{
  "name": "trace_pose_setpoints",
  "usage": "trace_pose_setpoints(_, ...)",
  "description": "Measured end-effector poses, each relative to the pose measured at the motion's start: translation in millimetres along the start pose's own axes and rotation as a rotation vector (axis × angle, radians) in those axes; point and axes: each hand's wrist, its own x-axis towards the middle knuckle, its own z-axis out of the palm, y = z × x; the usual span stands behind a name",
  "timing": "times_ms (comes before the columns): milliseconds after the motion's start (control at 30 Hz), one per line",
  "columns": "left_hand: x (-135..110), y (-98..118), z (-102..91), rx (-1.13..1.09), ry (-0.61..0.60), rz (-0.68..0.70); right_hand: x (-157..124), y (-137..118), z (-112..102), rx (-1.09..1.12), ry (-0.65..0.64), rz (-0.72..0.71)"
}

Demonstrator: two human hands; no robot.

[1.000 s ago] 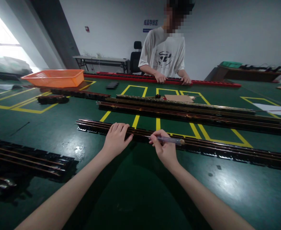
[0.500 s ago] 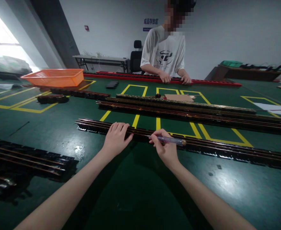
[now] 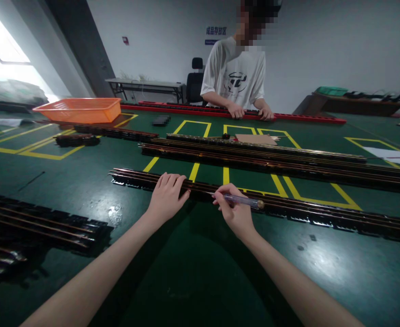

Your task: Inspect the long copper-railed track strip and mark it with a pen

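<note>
A long black rail with copper-coloured rods (image 3: pixel 305 211) lies across the table in front of me. My left hand (image 3: pixel 167 193) is closed over its left part, fingers bent over the top and thumb at the near side. In my right hand (image 3: pixel 234 206) is a screwdriver with a clear purplish handle (image 3: pixel 245 200), held like a pen. Its thin shaft points left, toward the rail just beside my left thumb. Whether the tip touches the rail is too small to tell.
More black rails (image 3: pixel 274 165) lie beyond, and others (image 3: pixel 39 222) at the left. An orange basket (image 3: pixel 80 111) stands at the far left. Across the table, a person in a white shirt (image 3: pixel 235 75) has both hands on a red rail (image 3: pixel 298 119). Cardboard (image 3: pixel 256 139) lies mid-table.
The whole view has shifted very slightly. Both hands, the screwdriver and the rail hold practically the same positions.
</note>
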Motion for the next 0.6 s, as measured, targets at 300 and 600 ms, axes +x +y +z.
trace_pose_setpoints(300, -0.6, -0.4, 0.1, -0.031, 0.027, 0.0, 0.8, -2.4, -1.8, -0.028, -0.027, -0.017)
trace_pose_setpoints(600, -2.3, -2.1, 3.0, -0.043, 0.027, 0.008, 1.0, -2.1, -1.1, -0.012, -0.019, -0.018)
